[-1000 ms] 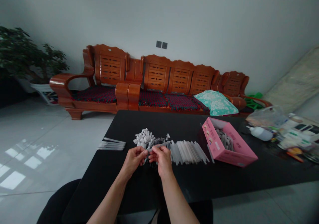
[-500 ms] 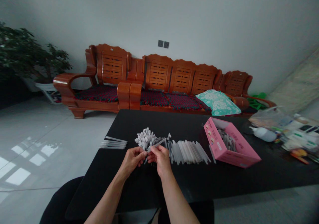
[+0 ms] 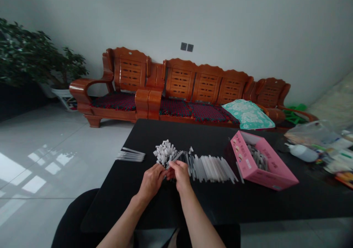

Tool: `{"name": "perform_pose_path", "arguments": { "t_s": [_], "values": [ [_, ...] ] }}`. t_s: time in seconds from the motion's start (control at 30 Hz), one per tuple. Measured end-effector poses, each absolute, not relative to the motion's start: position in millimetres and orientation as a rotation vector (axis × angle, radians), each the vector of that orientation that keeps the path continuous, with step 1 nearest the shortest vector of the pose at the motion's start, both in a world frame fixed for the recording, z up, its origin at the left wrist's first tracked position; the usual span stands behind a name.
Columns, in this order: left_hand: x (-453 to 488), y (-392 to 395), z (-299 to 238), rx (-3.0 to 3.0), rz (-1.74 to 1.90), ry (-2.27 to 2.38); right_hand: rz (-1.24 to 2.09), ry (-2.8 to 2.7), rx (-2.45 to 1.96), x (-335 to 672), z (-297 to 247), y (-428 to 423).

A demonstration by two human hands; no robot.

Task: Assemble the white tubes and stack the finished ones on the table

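Observation:
My left hand [image 3: 152,181] and my right hand [image 3: 180,173] meet fingertip to fingertip over the near middle of the black table [image 3: 154,134]. Together they pinch a thin clear tube [image 3: 176,156] that slants up and away from the fingers. Just beyond them lies a heap of small white caps [image 3: 164,153]. A row of clear tubes [image 3: 211,168] lies to the right of it. A few finished tubes [image 3: 131,155] lie side by side at the table's left edge.
An open pink box [image 3: 261,164] with more parts stands on the right. A white bottle [image 3: 303,152] and plastic bags [image 3: 317,136] crowd the far right corner. Behind the table is a wooden sofa [image 3: 193,90] with a teal pillow [image 3: 249,114]; a potted plant [image 3: 30,57] stands left.
The camera has shifted, so everything sits a little further right in the picture. My hands stay joined on the tube, with their grip much the same.

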State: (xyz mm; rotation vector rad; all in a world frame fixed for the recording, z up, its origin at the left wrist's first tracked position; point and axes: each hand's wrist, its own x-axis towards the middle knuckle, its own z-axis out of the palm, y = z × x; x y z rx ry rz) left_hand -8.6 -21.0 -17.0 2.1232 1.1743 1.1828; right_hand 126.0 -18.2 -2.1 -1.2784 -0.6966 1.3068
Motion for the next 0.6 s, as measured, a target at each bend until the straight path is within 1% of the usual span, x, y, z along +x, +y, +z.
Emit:
{"name": "perform_pose_path", "arguments": {
  "t_s": [0.17,0.33,0.47,0.6],
  "values": [
    [-14,-25,-23,2.011,1.226,1.21,1.335,-0.753,-1.382,117,-3,-6],
    [-29,-15,-14,1.894,1.165,1.225,1.408,-0.835,-1.388,113,-5,-6],
    [-37,14,-18,1.755,1.203,1.466,1.419,-0.904,-1.46,114,-11,-17],
    [-30,36,-33,1.862,1.014,1.644,1.397,-0.957,-1.507,112,-19,-28]
  ]
}}
